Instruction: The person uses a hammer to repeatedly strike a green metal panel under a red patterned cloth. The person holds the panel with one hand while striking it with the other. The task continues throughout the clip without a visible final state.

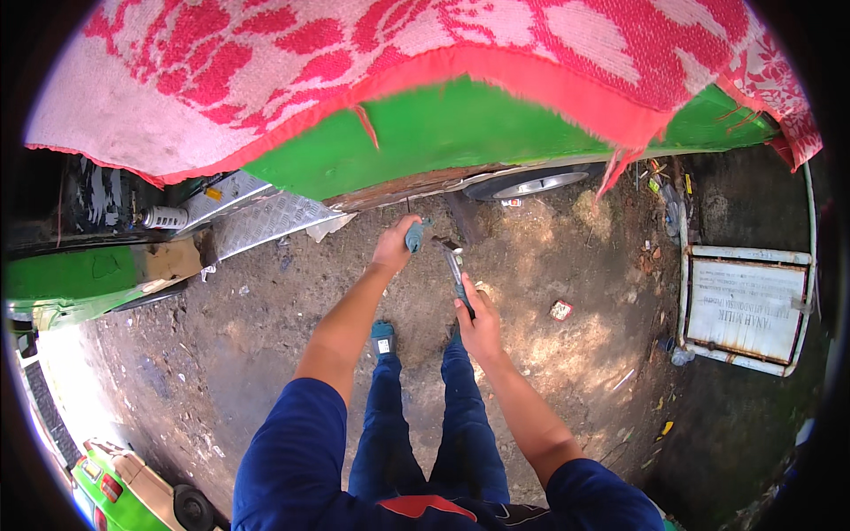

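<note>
Hammer (456,267): located ahead of the person's feet, above bare ground, head directed up and slightly left, its metal neck running down to a dark grip. Right hand (480,326): fingers closed around that grip, forearm reaching forward and inward from the lower right. Teal-handled tool (413,237): just left of the hammer head, with a gap between them; its working end is too small to identify. Left hand (390,246): curled closed about this handle, back of the hand toward the left, arm extended forward and nearly straight.

Both hands are just below the lower edge of a green body panel (425,128), which shows brown, worn material along its bottom. A red-and-white patterned cloth (372,53) drapes over the panel. A wheel (540,183) sits under the panel, right of the hands.

Markings: a white board (742,305) in a rusted frame, at right, bears several lines of dark lettering, inverted from this viewpoint. A spray can (165,218), at left beside a tread-plate step (266,217), carries a printed label too small to read. The left shoe (382,338) shows a pale tag, likewise illegible. A red-and-white packet (560,310) lies on the ground (292,274), right of the right hand.
</note>
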### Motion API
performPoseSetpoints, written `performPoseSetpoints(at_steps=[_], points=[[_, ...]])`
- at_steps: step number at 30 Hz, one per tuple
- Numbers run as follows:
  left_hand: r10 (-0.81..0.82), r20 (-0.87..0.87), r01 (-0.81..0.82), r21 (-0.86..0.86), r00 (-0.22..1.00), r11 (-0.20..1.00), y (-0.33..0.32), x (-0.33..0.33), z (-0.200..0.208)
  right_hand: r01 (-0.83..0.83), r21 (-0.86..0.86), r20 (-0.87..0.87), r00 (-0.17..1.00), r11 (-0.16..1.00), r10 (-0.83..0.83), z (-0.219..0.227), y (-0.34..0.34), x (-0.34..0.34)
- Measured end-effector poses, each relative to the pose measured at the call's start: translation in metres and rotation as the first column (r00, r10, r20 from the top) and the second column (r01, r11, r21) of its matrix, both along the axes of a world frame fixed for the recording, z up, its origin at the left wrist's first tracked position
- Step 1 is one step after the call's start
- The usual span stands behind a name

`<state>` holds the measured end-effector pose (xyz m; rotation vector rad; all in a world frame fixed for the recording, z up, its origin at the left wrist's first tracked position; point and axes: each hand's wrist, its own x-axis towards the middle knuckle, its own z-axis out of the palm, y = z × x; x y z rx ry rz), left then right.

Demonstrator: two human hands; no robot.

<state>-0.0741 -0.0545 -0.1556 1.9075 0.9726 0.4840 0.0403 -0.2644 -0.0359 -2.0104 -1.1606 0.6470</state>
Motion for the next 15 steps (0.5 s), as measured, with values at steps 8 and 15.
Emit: performPoseSetpoints(at_steps=[8,15], points=[[-0.103,0.103,0.091,0.116,0.989,0.989,-0.005,0.016,0.017,0.118,-0.02,-0.144,0.982,0.993,-0.12,-0.001,-0.013,0.002],[-0.104,0.085,0.098,0.076,0.991,0.992,-0.006,0.023,0.015,0.127,-0.015,-0.127,0.984,0.992,-0.128,0.002,-0.013,0.008]])
